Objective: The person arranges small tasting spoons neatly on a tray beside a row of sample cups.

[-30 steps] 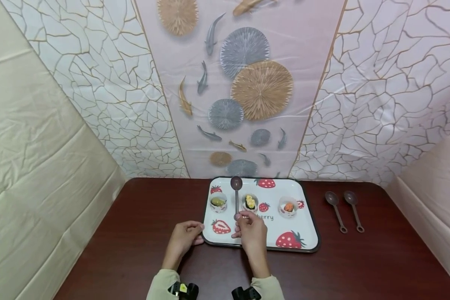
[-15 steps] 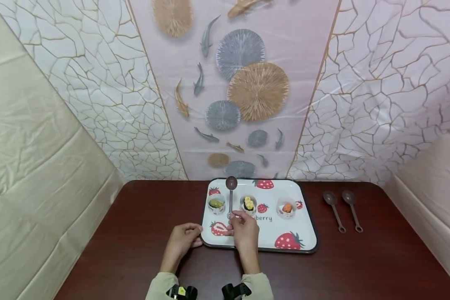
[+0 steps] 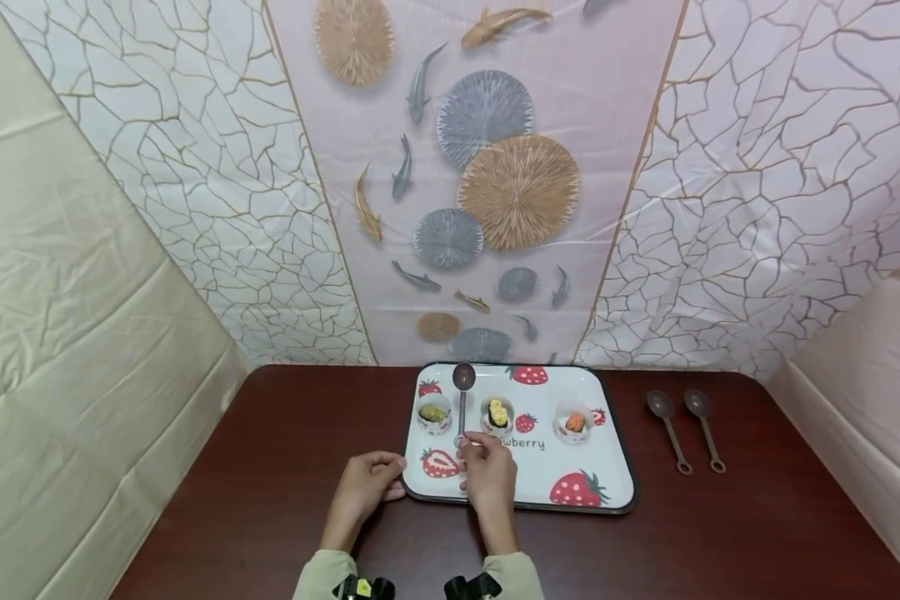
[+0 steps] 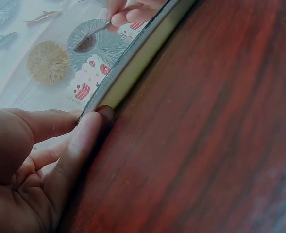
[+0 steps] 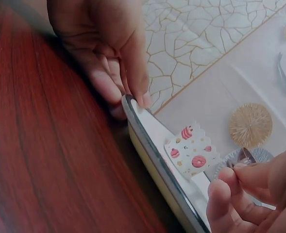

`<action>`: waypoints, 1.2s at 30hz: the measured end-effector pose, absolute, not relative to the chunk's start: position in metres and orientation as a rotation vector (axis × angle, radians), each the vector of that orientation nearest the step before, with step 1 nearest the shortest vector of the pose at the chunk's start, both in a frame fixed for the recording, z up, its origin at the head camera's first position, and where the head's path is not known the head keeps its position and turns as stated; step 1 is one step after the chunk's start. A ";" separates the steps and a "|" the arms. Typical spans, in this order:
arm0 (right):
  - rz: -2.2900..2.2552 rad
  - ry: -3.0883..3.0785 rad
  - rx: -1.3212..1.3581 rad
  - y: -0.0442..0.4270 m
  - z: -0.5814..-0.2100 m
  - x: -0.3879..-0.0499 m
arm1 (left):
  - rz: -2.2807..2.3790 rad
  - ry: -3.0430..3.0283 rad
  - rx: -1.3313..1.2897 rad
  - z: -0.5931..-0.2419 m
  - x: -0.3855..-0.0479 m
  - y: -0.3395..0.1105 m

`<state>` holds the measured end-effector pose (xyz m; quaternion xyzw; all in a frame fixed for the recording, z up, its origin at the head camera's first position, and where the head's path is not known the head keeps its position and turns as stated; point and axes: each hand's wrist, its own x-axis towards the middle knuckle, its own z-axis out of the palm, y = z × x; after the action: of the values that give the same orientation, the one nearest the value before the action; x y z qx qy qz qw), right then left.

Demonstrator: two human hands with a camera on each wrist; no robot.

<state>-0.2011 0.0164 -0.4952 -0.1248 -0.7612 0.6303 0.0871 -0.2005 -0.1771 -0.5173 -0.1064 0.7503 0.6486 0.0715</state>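
My left hand (image 3: pixel 367 483) pinches the near left corner of a white tray (image 3: pixel 510 479) with strawberry prints and a dark rim. In the left wrist view its thumb and finger (image 4: pixel 82 138) are on either side of that rim. My right hand (image 3: pixel 489 475) pinches the handle end of a brown spoon (image 3: pixel 462 392), its bowl pointing to the tray's far edge. The spoon lies between a small paper cup of green food (image 3: pixel 433 414) and a cup of yellow-topped food (image 3: pixel 497 416). A third cup, with orange food (image 3: pixel 573 422), stands farther right on the tray.
Two more brown spoons, a left one (image 3: pixel 670 433) and a right one (image 3: pixel 705 431), lie on the dark wooden table (image 3: pixel 217 508) right of the tray. A patterned cloth backdrop (image 3: pixel 510 192) rises behind the table's far edge.
My right hand has shifted the spoon slightly left, away from the middle cup and nearer the green-food cup. The left hand keeps its hold on the tray corner. The head view has tilted slightly.
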 end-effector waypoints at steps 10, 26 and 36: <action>1.842 -2.379 -0.357 0.026 -0.502 -0.205 | 1.968 2.270 -0.310 -0.520 -0.200 -0.178; 1.776 -2.469 -0.380 0.027 -0.507 -0.209 | 1.929 2.299 -0.279 -0.520 -0.201 -0.176; 1.724 -2.503 -0.397 0.024 -0.506 -0.209 | 1.913 2.304 -0.309 -0.519 -0.203 -0.177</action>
<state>-0.2095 0.0243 -0.5057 -0.1295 -0.8160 0.5620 0.0383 -0.2025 -0.1766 -0.5187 -0.1024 0.7636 0.6341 0.0653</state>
